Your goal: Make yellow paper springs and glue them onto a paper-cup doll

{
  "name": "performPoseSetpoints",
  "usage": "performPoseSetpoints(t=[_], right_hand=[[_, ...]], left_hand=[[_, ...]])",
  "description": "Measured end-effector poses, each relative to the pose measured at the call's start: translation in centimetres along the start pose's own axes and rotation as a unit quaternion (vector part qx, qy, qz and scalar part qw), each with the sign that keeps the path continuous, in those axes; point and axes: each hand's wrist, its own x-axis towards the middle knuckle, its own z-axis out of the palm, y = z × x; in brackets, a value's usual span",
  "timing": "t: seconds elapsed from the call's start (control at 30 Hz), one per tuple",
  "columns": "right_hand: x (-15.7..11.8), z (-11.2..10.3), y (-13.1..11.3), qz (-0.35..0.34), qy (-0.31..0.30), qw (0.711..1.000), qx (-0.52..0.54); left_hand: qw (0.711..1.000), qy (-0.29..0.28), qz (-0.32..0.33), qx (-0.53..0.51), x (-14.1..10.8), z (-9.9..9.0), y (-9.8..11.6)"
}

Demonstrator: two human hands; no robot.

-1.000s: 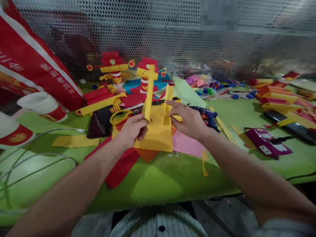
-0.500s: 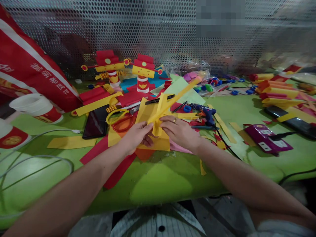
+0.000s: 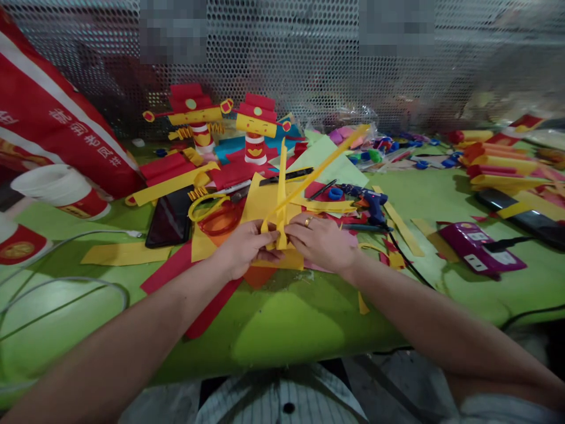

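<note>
Two long yellow paper strips (image 3: 282, 191) meet at their near ends between my hands, one pointing away from me and the other slanting to the far right. My left hand (image 3: 247, 247) pinches the joined ends from the left, thumb on top. From the right, my right hand (image 3: 320, 238), with a ring on one finger, grips the same ends. Part of the fold is hidden by the fingers. Beneath lie yellow paper sheets (image 3: 253, 209), and scissors with yellow and orange handles (image 3: 207, 209) rest just left of them.
Two red-and-yellow paper figures (image 3: 256, 126) stand at the back. A black phone (image 3: 170, 218) and paper cups (image 3: 62, 188) are on the left. A blue glue gun (image 3: 373, 203), a purple power socket (image 3: 481, 250) and a dark case (image 3: 521, 215) lie to the right on the green table (image 3: 282, 330).
The yellow strips have been turned at their joined ends; one now stands more upright and narrow, the other slants right, with a wider gap between them. My hands stay in nearly the same place.
</note>
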Motion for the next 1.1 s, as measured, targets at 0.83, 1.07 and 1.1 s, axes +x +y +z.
performPoseSetpoints(t=[0.83, 1.07, 1.1], right_hand=[[1.1, 0.3, -0.4, 0.395, 0.06, 0.657, 0.639], [1.4, 0.5, -1.0, 0.418, 0.122, 0.612, 0.66], [1.4, 0.5, -1.2, 0.422, 0.13, 0.604, 0.663]], left_hand=[[0.994, 0.061, 0.054, -0.077, 0.5, 0.3, -0.7], [0.988, 0.018, 0.037, -0.147, 0.4, 0.8, -0.4], [0.988, 0.008, 0.039, -0.148, 0.4, 1.0, -0.5]])
